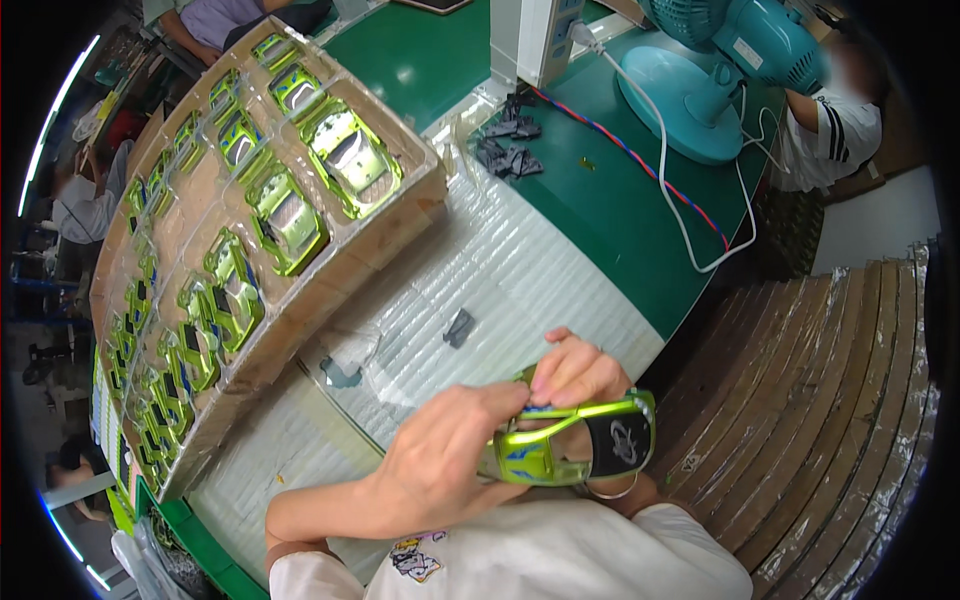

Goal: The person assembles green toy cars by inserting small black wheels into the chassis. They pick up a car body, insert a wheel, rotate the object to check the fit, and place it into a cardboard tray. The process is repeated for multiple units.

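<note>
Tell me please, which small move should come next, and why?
Perhaps press gently along the far edge of the green car shell, because the left hand and the right hand both touch it there, close together.

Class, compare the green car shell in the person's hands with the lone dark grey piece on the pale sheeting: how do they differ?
The green car shell is glossy green; the dark grey piece is dull. The shell looks larger, the piece smaller. The shell is held in both hands, while the piece lies on the pale sheeting.
</note>
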The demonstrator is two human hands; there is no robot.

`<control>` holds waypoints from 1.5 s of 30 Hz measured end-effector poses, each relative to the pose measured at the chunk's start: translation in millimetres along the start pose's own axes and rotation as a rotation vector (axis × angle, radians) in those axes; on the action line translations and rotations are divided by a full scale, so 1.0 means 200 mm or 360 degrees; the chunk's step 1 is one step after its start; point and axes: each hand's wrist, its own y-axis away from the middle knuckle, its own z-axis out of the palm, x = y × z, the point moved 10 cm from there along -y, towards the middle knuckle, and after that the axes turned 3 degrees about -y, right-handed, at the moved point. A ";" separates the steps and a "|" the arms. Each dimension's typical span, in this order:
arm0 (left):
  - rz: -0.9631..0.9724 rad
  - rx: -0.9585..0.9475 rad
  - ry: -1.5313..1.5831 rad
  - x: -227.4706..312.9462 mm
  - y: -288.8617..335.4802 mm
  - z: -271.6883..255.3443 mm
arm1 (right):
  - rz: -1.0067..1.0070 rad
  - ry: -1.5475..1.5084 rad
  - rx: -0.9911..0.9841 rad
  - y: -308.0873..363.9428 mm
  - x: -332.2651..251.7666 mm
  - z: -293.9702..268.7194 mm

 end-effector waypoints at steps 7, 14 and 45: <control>0.0110 0.0051 -0.0118 0.07 0.05 -0.04 | -0.0056 -0.0096 -0.0016 0.02 -0.07 0.05; 0.0311 0.0139 -0.0201 0.17 0.12 -0.09 | -0.0177 -0.0114 -0.0165 0.04 -0.18 0.11; 0.0597 0.0318 -0.0339 0.18 -0.15 -0.12 | 0.0464 -0.0809 0.0564 0.05 0.06 -0.16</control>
